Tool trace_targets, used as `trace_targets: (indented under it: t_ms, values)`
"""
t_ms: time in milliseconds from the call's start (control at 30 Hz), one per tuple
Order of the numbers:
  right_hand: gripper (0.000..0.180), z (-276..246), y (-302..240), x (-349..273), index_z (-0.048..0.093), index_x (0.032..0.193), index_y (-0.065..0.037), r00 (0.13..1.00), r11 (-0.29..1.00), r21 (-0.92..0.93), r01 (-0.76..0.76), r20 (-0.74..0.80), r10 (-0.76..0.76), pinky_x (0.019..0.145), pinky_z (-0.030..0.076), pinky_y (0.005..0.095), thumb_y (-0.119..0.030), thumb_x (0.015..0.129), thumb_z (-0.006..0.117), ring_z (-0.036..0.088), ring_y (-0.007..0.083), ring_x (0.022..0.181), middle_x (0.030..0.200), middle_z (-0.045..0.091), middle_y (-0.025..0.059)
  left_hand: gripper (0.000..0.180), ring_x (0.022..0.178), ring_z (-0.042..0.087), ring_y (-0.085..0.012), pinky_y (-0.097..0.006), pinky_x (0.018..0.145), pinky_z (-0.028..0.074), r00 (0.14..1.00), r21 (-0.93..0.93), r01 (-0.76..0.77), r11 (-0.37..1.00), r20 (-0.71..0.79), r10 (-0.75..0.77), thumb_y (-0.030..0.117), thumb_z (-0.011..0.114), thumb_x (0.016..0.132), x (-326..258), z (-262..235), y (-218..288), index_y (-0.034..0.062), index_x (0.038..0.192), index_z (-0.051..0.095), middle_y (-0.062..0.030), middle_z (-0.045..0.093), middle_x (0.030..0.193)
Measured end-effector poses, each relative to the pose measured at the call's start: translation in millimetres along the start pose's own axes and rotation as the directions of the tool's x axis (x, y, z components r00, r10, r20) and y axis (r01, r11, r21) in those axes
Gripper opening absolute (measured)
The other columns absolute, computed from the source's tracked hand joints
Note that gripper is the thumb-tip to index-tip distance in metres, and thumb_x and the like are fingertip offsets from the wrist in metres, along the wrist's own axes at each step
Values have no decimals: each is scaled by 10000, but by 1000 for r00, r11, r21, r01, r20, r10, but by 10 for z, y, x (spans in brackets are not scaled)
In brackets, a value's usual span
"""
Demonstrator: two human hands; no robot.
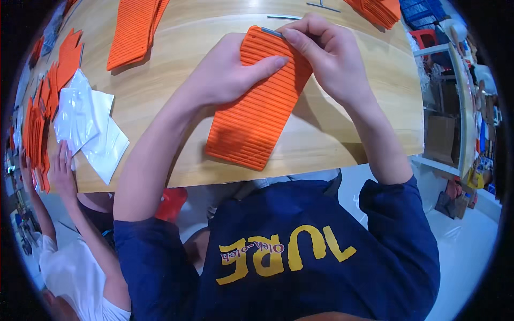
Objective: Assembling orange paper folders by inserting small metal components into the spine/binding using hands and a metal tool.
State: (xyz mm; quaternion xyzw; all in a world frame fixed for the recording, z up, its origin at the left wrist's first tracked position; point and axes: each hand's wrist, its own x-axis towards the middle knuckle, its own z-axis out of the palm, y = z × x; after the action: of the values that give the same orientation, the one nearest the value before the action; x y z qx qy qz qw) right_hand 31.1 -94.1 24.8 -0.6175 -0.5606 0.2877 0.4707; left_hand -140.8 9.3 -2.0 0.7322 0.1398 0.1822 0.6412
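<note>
Head view: orange ribbed mat point(251, 120) is being pinned flat on the wooden table point(342, 134) by the left hand point(227, 75), long axis running away up-right, where a thin metal strip point(272, 32) is being pinched at its far edge by the right hand point(326, 56).

An orange ribbed mat point(251, 123) lies on a wooden table point(342, 134), tilted so its top end points away to the right. The left hand point(227, 72) rests flat on the upper part of the mat, its thumb stretched across the ribs. The right hand point(326, 53) pinches a thin grey metal strip point(272, 32) at the mat's top edge. More grey strips point(284, 17) lie just beyond. Stacks of orange mats point(134, 29) sit at the far left and far right point(377, 10). White plastic bags point(88, 125) lie at the left, near another person's hand point(63, 171).
</note>
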Motion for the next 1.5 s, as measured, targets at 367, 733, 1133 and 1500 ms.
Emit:
trace_targets:
  t_ms: [367,733,1133,1500]
  values:
    - [214,63,29,-21,706,1121,40,999,999,0,51,-10,-51,733,550,201,-121,1007,624,646,108,785,940,719,84,194,640,575,-111,-225,563,454,998,-20,59,998,34,-58,171,698,931,-7,19,2,-9,996,664,-43,659,782]
    - [232,86,-15,0,682,1147,24,994,997,77,31,-109,-23,733,560,215,-155,1002,652,661,129,802,938,700,94,381,962,671,-208,-304,861,554,912,184,-338,923,-178,370,148,634,998,163,13,-184,74,1346,497,-143,670,1172]
    - [242,228,289,-67,542,1085,-5,953,968,85,237,-212,-215,752,565,211,-84,946,724,669,135,839,1016,663,112,260,835,642,-115,-208,737,527,911,76,-218,973,-342,231,53,688,938,40,-4,-25,8,1180,603,-100,688,1000]
    - [204,239,424,-60,539,1034,-6,877,894,-155,420,-185,-444,601,514,191,-70,953,715,610,91,677,853,647,71,203,789,628,-109,-212,715,523,929,-64,-242,968,-303,212,46,677,937,7,0,-59,10,1126,612,-89,685,954]
